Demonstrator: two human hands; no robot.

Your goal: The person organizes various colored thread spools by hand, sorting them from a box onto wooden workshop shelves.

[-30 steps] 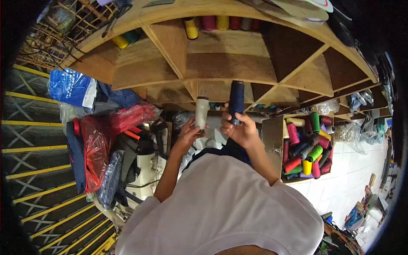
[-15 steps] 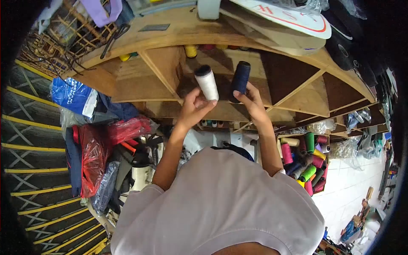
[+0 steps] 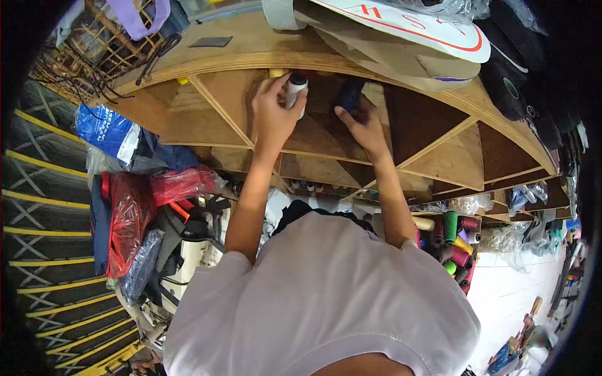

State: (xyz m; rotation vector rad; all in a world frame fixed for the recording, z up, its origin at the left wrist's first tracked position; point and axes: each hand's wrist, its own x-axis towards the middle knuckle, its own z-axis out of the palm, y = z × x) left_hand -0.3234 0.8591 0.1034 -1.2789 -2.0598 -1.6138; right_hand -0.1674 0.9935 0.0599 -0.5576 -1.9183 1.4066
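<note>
My left hand [image 3: 276, 109] grips a white thread spool [image 3: 292, 94] with a dark top, held upright inside a compartment of the wooden shelf [image 3: 263, 61]. To its right, my right hand [image 3: 367, 128] has its fingers round a dark navy thread spool [image 3: 349, 94], which leans a little in the shade of the same compartment. Behind the white spool, a yellow spool [image 3: 276, 73] shows just under the shelf's top board.
Right of my body stands a box of many-coloured thread spools [image 3: 461, 258]. Red plastic-wrapped goods [image 3: 132, 219] and a blue bag [image 3: 106, 141] hang at left. A wicker basket [image 3: 94, 37] and a white sign [image 3: 407, 19] rest on top.
Both hands have moved forward, deeper into the shelf compartment, each with its spool. The white spool has shifted up and left, and the navy one slightly up and into shade.
</note>
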